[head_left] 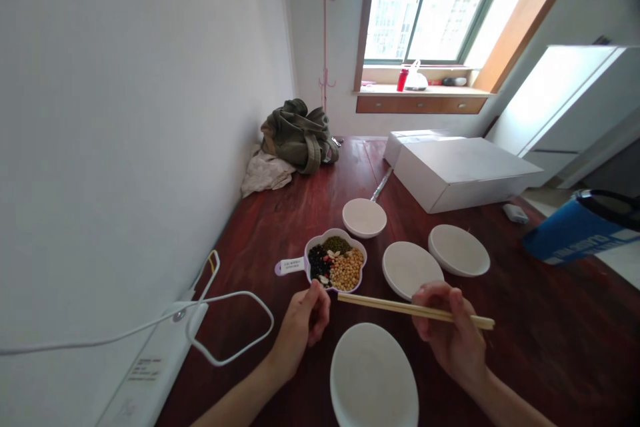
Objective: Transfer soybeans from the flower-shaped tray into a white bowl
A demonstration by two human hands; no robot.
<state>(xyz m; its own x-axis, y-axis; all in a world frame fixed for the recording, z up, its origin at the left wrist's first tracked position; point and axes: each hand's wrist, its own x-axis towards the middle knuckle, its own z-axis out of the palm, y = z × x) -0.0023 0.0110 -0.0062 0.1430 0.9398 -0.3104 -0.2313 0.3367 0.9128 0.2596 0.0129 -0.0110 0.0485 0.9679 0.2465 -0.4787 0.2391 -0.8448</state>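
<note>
My right hand is closed around a pair of wooden chopsticks, which lie nearly level and point left. Their tips reach the lower edge of a flower-shaped dish with a lilac rim and a labelled handle. In this dish are green beans, black beans, yellow soybeans and a few peanuts. My left hand is loosely curled just below the dish, with no object visible in it; whether its thumb touches the rim I cannot tell. A white bowl stands between my forearms.
More white bowls stand beyond my right hand. A white box and a blue bag are at the right. A green bag lies by the wall. A white cable and power strip lie left.
</note>
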